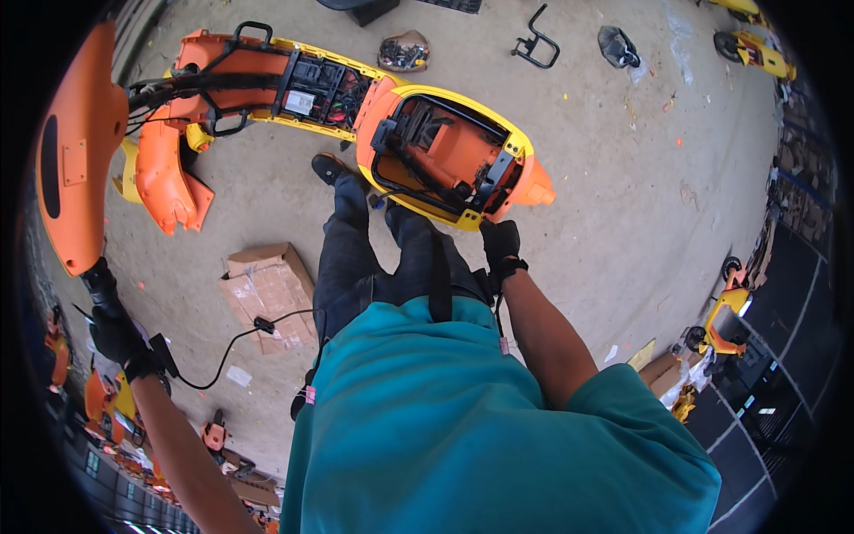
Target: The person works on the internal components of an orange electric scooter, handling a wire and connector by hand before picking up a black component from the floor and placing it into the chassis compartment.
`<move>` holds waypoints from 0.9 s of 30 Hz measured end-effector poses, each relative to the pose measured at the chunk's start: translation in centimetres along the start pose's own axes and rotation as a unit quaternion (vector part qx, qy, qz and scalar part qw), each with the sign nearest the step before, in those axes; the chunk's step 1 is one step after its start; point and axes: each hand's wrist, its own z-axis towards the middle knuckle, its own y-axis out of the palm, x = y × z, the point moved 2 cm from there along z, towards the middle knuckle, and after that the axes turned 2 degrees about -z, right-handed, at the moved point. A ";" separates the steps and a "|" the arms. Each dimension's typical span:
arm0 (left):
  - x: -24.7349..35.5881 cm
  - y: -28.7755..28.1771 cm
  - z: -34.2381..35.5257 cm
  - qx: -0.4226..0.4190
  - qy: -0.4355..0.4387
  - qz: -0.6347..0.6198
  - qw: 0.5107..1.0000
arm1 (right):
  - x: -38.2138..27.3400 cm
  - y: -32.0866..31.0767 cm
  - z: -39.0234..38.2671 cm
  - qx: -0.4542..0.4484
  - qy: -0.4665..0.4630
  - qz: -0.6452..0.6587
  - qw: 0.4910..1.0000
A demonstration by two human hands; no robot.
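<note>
An orange and yellow electric scooter [374, 95] stands partly stripped in front of me. Its seat opening [436, 142] is uncovered, and wiring with electrical parts [325, 93] shows in the bared footboard. My left hand [117, 336], in a black glove, is closed around the black handlebar grip [100, 283] below the orange front cover [84, 160]. Beside those fingers, a brake lever sticks out. At the rear, my gloved right hand [502, 240] is closed against the near edge of the yellow rim [470, 219]; its fingertips are partly hidden.
Near my legs lie a flattened cardboard box [269, 294] and a loose orange panel [169, 169]. Beyond the scooter are a box of small parts [404, 52], a bent black rack [536, 40] and a dark bag [617, 47]. Another scooter [725, 316] stands at the right.
</note>
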 end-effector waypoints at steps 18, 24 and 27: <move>0.9 -1.2 -0.1 0.041 0.023 -0.016 0.999 | -4.1 -2.8 -0.6 -0.069 -0.021 -0.140 0.988; 1.2 -1.6 -0.3 0.044 0.023 -0.013 0.999 | -2.3 -1.9 0.0 -0.226 0.074 0.086 0.967; 1.4 -1.6 -0.1 0.043 0.026 -0.019 0.999 | -4.0 -3.4 -1.4 -0.222 -0.058 0.102 0.968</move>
